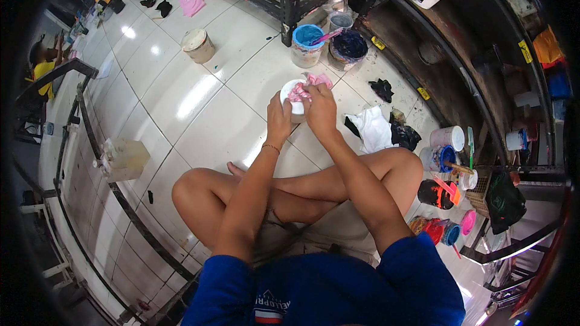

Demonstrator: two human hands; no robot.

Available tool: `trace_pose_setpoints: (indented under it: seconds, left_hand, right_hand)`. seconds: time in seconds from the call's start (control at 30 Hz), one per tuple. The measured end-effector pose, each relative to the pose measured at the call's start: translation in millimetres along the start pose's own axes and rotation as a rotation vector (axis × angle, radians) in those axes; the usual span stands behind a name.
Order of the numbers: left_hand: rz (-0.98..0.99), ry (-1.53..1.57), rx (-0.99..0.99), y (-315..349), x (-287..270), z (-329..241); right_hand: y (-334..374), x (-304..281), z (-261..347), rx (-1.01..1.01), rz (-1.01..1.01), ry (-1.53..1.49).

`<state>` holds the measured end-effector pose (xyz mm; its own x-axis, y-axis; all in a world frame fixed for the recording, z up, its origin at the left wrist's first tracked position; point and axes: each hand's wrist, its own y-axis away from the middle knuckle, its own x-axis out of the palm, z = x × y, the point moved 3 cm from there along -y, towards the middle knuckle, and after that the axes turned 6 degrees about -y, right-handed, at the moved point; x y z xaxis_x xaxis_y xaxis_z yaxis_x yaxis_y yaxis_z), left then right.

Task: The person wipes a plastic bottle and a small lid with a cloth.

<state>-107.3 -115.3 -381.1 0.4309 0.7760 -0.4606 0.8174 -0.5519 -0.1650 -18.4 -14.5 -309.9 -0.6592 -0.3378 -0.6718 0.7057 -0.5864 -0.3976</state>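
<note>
A white round tub (287, 89) is held upright in front of me, above the tiled floor. My left hand (279, 119) is closed around its left side. A crumpled pink and white cloth (319, 79) lies over the tub's top and sticks out at its right. My right hand (319, 108) grips this cloth with bent fingers at the tub's rim. What lies inside the tub is mostly hidden by the cloth and my fingers.
Beyond the tub stand a blue paint bucket (307, 48) and a dark paint bucket (348, 48). A lidded tub (198, 46) sits farther left. White cloth (373, 128) lies right of my hands. Paint pots (436, 159) line the right side by shelves (417, 36). A cloudy container (125, 160) is at left.
</note>
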Motion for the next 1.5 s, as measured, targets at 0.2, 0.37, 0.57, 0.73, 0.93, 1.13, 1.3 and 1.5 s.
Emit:
trace_pose_setpoints:
  seconds: [0.2,0.37,0.57,0.73,0.93,1.13,1.3,1.5]
  left_hand:
    - [0.056,-0.028,-0.100,-1.4,-5.9,4.3]
    - [0.025,0.078,-0.197,-10.2,2.2,6.7]
    - [0.060,0.033,-0.210,-5.1,7.3,-2.5]
    - [0.019,-0.035,-0.245,-8.2,4.2,-13.8]
    - [0.025,-0.061,-0.124,-1.9,0.6,-3.7]
    - [0.129,-0.019,-0.047,-15.4,-8.0,-0.5]
    - [0.294,-0.027,0.090,-25.4,-21.0,1.5]
    - [0.278,-0.008,-0.097,-46.9,-35.2,24.1]
  right_hand:
    - [29.7,-8.0,13.9,0.077,0.117,-0.055]
    - [15.4,1.7,-4.7,-0.044,0.005,-0.180]
    - [-22.9,10.4,-35.2,0.140,0.056,-0.234]
    - [2.9,19.5,-40.2,-0.004,0.076,-0.254]
    - [3.0,9.8,-37.9,0.095,0.092,-0.309]
    - [-36.5,14.9,-39.7,0.337,0.064,-0.303]
    - [-27.2,14.0,-41.2,0.160,0.093,-0.296]
    - [-28.0,20.6,-1.0,0.068,0.178,-0.337]
